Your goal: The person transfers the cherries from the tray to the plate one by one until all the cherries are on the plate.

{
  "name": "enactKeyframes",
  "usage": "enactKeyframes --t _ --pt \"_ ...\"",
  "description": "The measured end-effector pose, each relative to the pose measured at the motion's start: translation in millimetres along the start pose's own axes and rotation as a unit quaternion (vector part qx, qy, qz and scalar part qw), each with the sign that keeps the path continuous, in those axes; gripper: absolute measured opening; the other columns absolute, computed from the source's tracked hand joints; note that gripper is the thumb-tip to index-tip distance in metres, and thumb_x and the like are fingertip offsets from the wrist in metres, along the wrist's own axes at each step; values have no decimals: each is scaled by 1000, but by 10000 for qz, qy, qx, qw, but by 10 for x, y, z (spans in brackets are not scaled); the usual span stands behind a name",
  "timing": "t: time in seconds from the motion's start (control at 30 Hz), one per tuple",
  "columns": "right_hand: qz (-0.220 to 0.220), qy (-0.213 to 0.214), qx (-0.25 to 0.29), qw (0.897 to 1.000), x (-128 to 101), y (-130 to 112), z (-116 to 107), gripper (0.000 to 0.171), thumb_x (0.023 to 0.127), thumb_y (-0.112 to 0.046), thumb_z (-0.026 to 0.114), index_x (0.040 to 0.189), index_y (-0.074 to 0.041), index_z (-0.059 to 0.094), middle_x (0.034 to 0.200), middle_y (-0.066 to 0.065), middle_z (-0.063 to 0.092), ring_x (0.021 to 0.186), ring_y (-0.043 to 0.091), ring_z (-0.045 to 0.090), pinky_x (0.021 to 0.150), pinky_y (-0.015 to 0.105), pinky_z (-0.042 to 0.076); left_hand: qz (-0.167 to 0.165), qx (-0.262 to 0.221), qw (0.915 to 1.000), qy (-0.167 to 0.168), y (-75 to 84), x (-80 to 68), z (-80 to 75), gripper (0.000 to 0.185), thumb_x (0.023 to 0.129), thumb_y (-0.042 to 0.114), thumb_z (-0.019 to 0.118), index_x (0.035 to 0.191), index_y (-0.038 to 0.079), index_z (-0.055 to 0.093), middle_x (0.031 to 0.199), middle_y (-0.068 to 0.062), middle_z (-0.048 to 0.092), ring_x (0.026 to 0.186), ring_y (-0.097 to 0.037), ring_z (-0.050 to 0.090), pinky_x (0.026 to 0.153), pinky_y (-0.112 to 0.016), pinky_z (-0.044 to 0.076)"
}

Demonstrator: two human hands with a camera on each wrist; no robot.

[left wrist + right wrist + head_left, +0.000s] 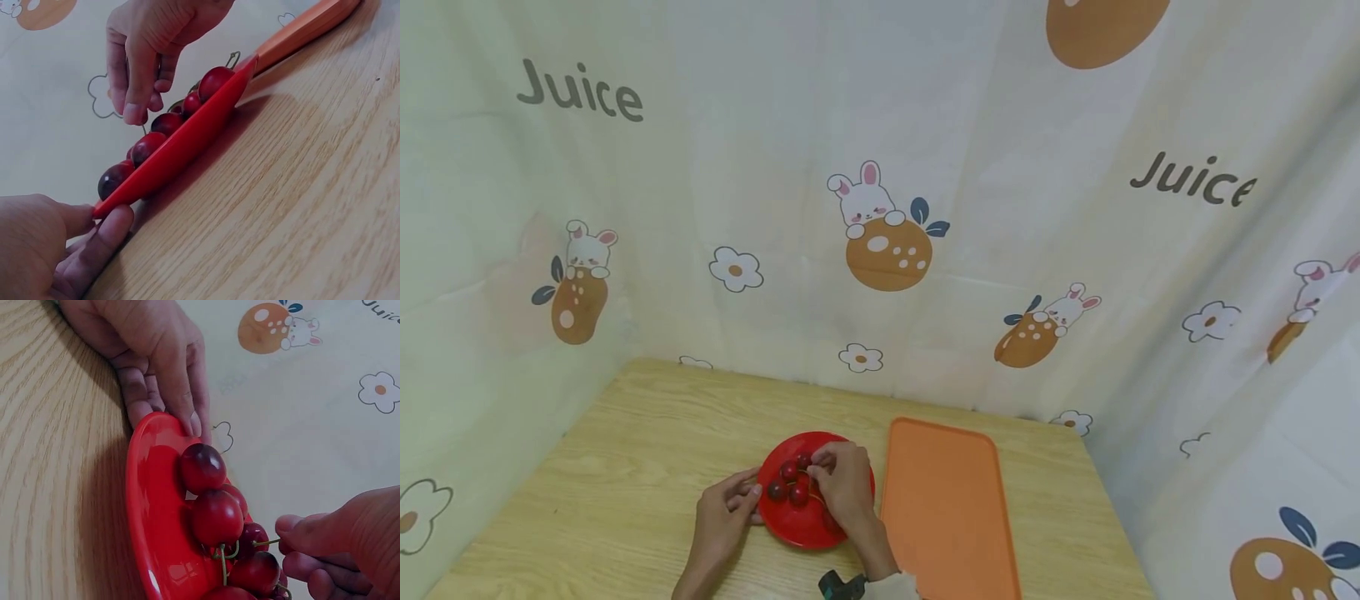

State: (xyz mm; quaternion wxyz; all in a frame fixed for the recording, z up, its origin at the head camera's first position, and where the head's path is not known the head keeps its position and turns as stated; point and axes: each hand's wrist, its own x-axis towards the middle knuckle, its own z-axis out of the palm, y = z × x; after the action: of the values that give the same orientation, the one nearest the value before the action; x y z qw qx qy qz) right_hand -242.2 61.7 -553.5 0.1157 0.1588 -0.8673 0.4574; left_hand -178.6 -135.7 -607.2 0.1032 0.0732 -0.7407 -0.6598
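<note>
A round red plate (790,534) holds several dark red cherries (798,493) with green stems. At its left edge my left hand (722,515) grips the rim between thumb and fingers; the left wrist view shows the thumb on top and a finger beneath. Over the plate is my right hand (847,487). Its thumb and forefinger pinch the thin green stem (267,542) of one cherry (252,536). That cherry sits among the others on the plate. From above, the right hand and wrist hide part of the plate's right side.
An orange rectangular tray (947,508) lies right of the plate on the wood-grain table (647,467). A pale printed curtain (790,208) hangs behind and along both sides of the table. A dark device (841,586) is at the right wrist.
</note>
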Motion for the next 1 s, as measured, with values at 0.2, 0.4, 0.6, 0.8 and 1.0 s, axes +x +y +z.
enactKeyframes --t 0.2,0.4,0.6,0.8,1.0 --pt "-37 -119 -139 9998 -21 -16 -48 15 81 3 94 89 0 82 81 7 81 69 2 66 61 13 59 40 -15 10000 -35 -6 7 10 37 102 -7 69 139 -8 68 112 -29 78 70 -12 78 64 -30 73" --pt "29 -134 -223 9997 -35 -38 -109 20 79 -2 97 93 0 83 84 8 81 70 5 66 63 15 61 54 -7 10000 -53 -5 14 8 37 102 -7 69 140 -8 68 112 -29 78 70 -13 78 64 -30 73" --pt "172 -65 -111 9998 -46 -30 -172 24 78 -6 98 96 -1 83 87 10 81 76 13 71 68 17 63 -20 -4 10000 -25 -1 20 -2 38 103 -7 68 140 -8 68 113 -29 77 70 -11 78 64 -31 73" --pt "369 89 195 9991 -101 67 -371 24 82 -7 96 102 0 83 93 13 82 79 13 71 70 17 63 -157 77 9998 25 14 -2 11 37 103 -6 68 141 -7 68 113 -28 77 68 -12 76 64 -30 72" --pt "433 578 364 9967 -137 275 -693 18 92 -11 89 106 -2 82 97 10 83 83 15 75 74 19 66 -193 123 9997 66 26 -32 20 37 104 -3 69 140 -6 69 113 -28 78 66 -12 75 63 -29 72"
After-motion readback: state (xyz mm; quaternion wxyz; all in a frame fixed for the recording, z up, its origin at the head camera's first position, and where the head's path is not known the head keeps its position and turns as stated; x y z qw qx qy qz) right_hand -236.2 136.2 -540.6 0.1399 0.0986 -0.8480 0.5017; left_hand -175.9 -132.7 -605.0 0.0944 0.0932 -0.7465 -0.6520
